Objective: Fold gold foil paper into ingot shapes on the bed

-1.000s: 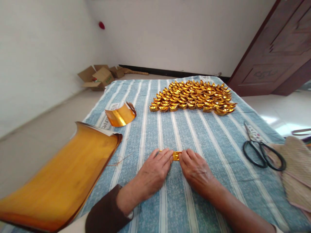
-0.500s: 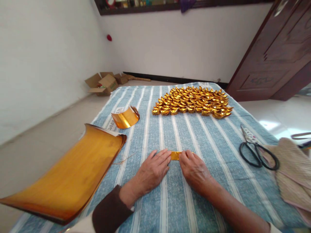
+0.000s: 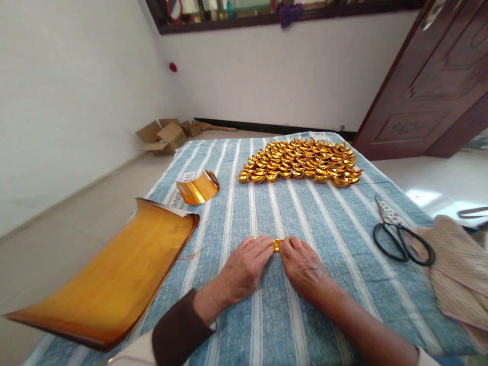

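A narrow folded strip of shiny gold foil paper [image 3: 276, 245] lies on the striped cloth in front of me, mostly covered by my fingers. My left hand [image 3: 246, 262] is closed over its left part, the fingers laid together across it. At its right part, my right hand [image 3: 303, 262] grips the strip with bent fingers. Only a short piece of foil shows between the two hands. Farther back stand many folded gold paper ingots [image 3: 301, 161] in close rows. To the left lies a stack of large gold paper sheets [image 3: 114, 269], and beyond it a smaller curled gold sheet [image 3: 198, 189].
Black-handled scissors [image 3: 400, 241] lie to the right, beside a beige cloth [image 3: 459, 274]. A blue and white striped cloth [image 3: 328, 315] covers the table. Open cardboard boxes [image 3: 163, 137] sit on the floor behind left; a brown door [image 3: 427, 86] stands at the right.
My left hand has slid a little to the right along the strip, so less foil shows between the hands. My right hand stays almost in place. The camera view has tilted slightly.
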Available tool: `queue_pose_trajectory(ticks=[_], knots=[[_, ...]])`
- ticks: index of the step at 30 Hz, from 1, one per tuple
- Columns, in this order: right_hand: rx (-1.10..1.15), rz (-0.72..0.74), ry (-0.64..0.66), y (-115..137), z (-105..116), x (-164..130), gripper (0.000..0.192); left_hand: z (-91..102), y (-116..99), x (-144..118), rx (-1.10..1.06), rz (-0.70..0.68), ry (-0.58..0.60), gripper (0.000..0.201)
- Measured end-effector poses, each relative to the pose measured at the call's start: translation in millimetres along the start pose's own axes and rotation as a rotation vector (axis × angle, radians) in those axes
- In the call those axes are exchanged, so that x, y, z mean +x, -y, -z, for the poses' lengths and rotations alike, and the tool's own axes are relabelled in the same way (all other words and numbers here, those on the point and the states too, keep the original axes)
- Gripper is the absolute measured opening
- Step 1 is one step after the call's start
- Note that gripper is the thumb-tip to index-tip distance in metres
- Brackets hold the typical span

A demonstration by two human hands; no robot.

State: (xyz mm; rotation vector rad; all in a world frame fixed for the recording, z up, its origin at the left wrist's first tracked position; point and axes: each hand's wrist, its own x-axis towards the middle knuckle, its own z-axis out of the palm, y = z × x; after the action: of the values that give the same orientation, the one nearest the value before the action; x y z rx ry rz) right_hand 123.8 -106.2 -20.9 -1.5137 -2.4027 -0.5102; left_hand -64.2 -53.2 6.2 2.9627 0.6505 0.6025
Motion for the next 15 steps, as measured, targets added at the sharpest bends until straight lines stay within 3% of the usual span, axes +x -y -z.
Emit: queue_pose_trajectory(ticks=[6, 11, 15], knots=[[0.057, -0.008, 0.047, -1, 3, -1, 0.016, -19.4, -6, 4, 0.042, 0.005, 0.082, 0.034], [0.083, -0.002, 0.095, -5, 8, -4, 0.024, -20.0, -1, 2, 0.039, -0.019, 0.095, 0.035], [0.142, 0.054, 0.031, -11, 10, -11, 0.035, -19.0, -1, 3, 0.017, -0.008, 0.085, 0.032]])
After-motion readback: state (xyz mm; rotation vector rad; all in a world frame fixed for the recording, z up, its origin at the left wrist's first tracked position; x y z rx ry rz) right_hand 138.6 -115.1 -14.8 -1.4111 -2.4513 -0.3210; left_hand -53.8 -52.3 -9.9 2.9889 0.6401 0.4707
